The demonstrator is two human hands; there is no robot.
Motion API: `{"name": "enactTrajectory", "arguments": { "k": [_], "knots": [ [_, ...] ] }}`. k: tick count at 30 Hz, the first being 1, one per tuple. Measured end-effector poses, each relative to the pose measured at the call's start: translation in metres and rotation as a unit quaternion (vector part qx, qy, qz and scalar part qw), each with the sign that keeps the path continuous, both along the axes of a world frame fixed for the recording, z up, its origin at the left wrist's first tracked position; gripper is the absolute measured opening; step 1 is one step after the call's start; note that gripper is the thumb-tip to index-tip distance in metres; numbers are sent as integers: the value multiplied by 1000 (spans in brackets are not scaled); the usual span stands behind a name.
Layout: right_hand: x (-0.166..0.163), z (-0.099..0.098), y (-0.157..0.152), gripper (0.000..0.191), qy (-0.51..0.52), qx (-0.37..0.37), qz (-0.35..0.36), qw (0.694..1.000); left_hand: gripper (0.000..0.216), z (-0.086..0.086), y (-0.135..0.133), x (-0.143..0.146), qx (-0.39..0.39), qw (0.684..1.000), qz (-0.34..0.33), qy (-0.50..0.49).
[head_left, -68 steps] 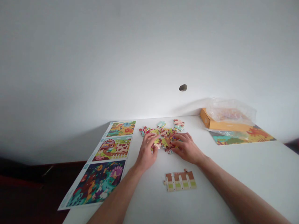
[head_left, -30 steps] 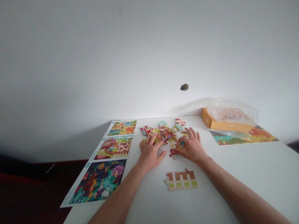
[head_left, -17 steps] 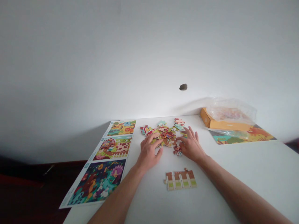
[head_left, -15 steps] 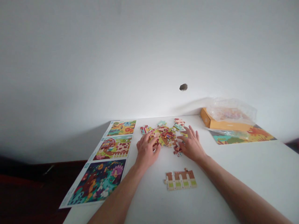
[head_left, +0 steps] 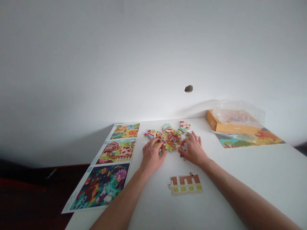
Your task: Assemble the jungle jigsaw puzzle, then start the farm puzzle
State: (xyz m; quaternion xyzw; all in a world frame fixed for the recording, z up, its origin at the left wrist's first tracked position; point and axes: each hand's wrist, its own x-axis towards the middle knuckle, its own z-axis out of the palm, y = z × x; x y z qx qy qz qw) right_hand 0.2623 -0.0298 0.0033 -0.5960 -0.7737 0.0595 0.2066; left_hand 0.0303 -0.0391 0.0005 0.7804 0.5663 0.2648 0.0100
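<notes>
Jigsaw pieces (head_left: 170,145), many, loose: heaped and overlapping on a white table (head_left: 153,204), between the hands, with a small stack (head_left: 184,126) set at the heap's far right corner. An exact count cannot be made.

Left hand (head_left: 152,156): laid at the heap's near left edge, fingers half curled, thumb held apart; whether a piece is gripped cannot be told.

Right hand (head_left: 194,150): placed at the heap's right edge, thumb and fingers moderately parted over partly hidden pieces; a hold cannot be confirmed.

Fence strip (head_left: 187,185), one: laid flat nearer the wearer, apart from both hands; apparently assembled from several pieces, tabs exposed at its left and upper edges.

Farm panel (head_left: 117,151), one of three printed pictures at left: a similar white fence is shown at its lower right.

Orange box (head_left: 236,129), topped by a clear bag (head_left: 240,111): placed at far right.

Progress, as judged: only the fence strip is clearly joined; most pieces are left unjoined.
</notes>
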Motion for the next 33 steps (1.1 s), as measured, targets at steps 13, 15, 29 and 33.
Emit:
{"name": "enactTrajectory", "arguments": {
  "k": [13,15,29,33],
  "knots": [
    [4,7,-1,31,3,36,-14,999,26,9,4,-4,17,996,92,-12],
    [4,8,-1,33,7,34,-13,999,30,6,4,-5,24,993,117,2],
    [2,9,0,12,26,16,-22,999,36,4,1,-2,-13,991,132,27],
    [5,12,1,10,35,-2,-14,999,34,3,2,-3,-26,993,112,34]
  ]
}}
